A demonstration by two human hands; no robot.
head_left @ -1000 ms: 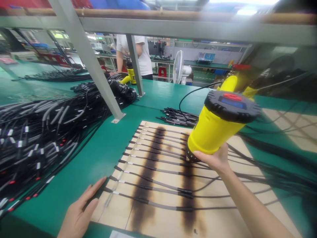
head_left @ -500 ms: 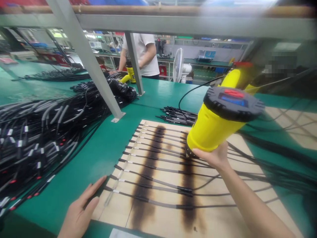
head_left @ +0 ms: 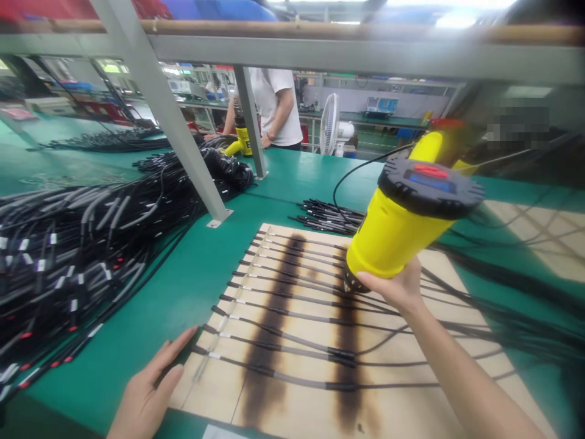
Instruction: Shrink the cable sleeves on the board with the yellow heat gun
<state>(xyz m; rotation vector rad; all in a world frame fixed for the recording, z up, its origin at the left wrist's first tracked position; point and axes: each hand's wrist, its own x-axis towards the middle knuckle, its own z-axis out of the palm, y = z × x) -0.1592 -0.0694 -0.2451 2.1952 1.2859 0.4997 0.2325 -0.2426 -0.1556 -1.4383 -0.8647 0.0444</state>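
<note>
My right hand (head_left: 397, 285) is wrapped around the lower barrel of a yellow heat gun (head_left: 397, 235). The gun's dark nozzle (head_left: 354, 283) tilts down over the row of black cables (head_left: 307, 317), close above the right-hand scorch band; whether it touches them I cannot tell. These cables lie side by side across a light wooden board (head_left: 292, 408) with two dark burnt stripes. At the board's left edge rests my left hand (head_left: 148, 381), fingers stretched out, thumb apart, fingertips beside the nearest cable ends. It holds nothing that I can see.
A large heap of black cables (head_left: 82, 256) covers the left of the green table (head_left: 192, 280). A grey metal post (head_left: 171, 128) stands behind it. Short cable pieces (head_left: 324, 216) lie beyond the board. Across the table are a person in a white shirt (head_left: 278, 110) and a fan (head_left: 329, 125).
The view has tilted up slightly. Both my hands and the heat gun keep nearly the same place over the board. The person across the table has shifted slightly.
</note>
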